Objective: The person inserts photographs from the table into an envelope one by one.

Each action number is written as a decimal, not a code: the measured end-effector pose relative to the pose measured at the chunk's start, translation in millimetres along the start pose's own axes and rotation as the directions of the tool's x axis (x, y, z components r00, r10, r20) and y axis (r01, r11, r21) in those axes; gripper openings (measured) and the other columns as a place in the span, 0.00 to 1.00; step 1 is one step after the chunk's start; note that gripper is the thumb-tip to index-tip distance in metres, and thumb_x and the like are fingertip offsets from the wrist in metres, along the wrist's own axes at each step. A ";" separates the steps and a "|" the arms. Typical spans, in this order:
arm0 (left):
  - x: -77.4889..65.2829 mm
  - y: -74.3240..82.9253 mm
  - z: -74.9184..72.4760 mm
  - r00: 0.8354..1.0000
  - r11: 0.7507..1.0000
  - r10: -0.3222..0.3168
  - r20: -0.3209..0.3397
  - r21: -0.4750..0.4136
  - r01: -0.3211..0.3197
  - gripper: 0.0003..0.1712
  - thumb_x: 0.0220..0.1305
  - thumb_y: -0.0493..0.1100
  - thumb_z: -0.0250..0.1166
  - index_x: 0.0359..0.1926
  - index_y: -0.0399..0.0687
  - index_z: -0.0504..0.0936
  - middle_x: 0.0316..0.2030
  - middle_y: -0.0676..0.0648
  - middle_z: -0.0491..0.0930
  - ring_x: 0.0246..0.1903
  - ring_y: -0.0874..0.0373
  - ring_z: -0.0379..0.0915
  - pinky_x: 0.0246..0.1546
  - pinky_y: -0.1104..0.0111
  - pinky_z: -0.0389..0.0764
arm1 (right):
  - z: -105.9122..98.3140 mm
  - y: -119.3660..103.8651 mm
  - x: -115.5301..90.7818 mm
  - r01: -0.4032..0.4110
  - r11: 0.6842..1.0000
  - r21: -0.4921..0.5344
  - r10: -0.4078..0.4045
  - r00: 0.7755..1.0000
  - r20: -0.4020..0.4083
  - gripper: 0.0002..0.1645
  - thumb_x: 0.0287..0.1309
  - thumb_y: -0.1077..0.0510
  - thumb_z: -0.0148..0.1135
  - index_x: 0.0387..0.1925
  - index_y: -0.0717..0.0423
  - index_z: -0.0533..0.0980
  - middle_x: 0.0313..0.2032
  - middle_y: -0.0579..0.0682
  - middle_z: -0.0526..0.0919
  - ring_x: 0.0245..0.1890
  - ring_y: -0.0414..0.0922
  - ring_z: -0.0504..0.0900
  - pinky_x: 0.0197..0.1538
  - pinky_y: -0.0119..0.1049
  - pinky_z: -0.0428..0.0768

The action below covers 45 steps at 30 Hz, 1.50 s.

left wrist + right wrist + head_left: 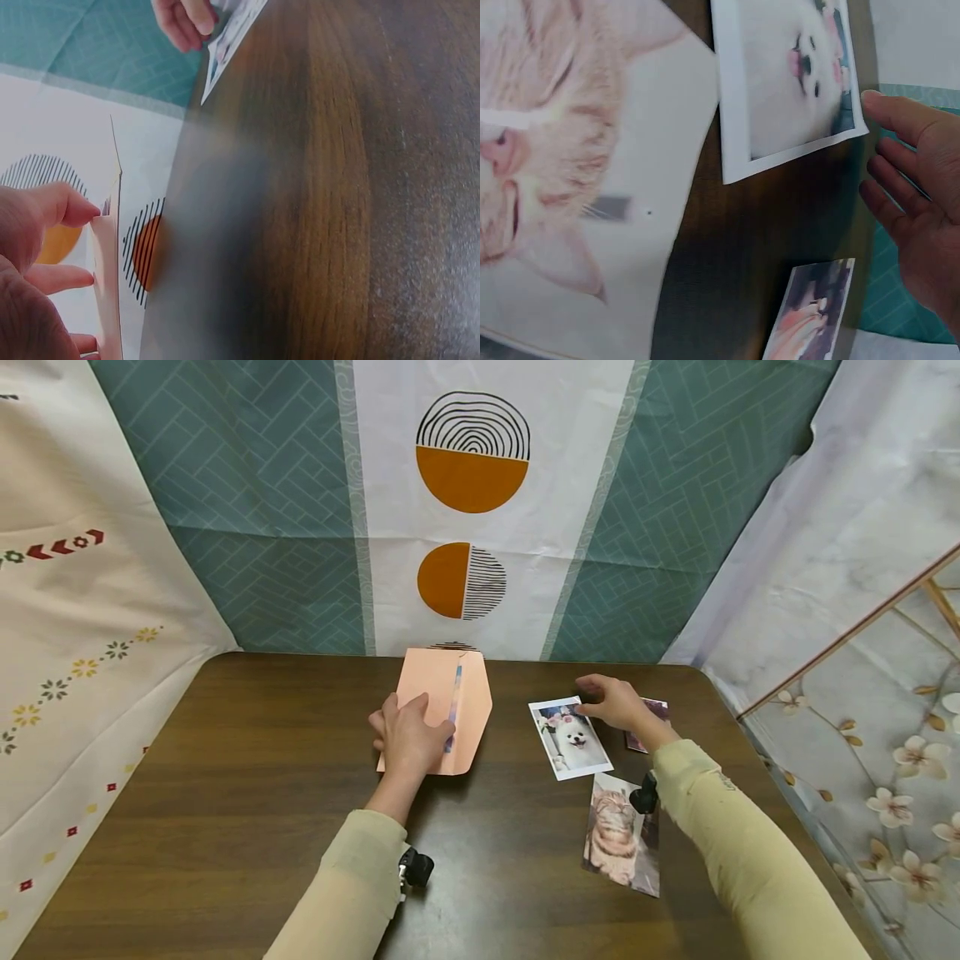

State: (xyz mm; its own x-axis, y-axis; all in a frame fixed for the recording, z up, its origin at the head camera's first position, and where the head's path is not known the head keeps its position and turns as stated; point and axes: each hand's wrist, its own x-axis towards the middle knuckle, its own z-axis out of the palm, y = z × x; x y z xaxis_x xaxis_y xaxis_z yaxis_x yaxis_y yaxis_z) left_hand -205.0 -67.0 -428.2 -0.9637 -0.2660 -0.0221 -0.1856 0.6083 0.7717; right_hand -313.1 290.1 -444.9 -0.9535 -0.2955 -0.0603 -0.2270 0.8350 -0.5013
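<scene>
My left hand (412,731) grips a pale pink envelope (431,677), its thumb at the pocket's edge and its fingers at the left side. A narrow bluish strip (457,693) shows at the envelope's opening. Seen from the left wrist, the envelope (109,292) is nearly edge-on and tilted, above a blurred dark shadow. My right hand (611,702) reaches over the upper right corner of a white-bordered photo of a white dog (573,739). From the right wrist, one fingertip (874,101) is right at that photo's corner, the other fingers loosely extended.
Below the dog photo lies a larger photo of an orange cat (615,835), partly covered by the right wrist camera (645,793). A smaller photo (636,743) shows partly behind the right hand. The brown wooden table (225,827) ends at a patterned cloth backdrop (285,593).
</scene>
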 end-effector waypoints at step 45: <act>0.3 1.6 4.7 1.000 1.000 -0.003 -0.001 0.024 0.003 0.35 0.63 0.47 0.72 0.70 0.43 0.81 0.79 0.30 0.57 0.74 0.28 0.47 0.60 0.29 0.63 | 26.4 -3.0 2.1 0.052 0.971 0.232 0.015 0.959 -0.282 0.14 0.70 0.67 0.67 0.54 0.65 0.83 0.45 0.61 0.84 0.47 0.56 0.84 0.53 0.48 0.81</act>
State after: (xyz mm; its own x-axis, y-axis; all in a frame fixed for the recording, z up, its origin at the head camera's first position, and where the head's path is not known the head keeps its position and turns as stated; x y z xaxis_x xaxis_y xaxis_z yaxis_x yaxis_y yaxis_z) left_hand -206.5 -62.6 -430.0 -0.9631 -0.2682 -0.0236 -0.1927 0.6254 0.7562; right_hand -309.2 274.7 -466.2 -0.9741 -0.1398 0.1774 -0.2244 0.6882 -0.6900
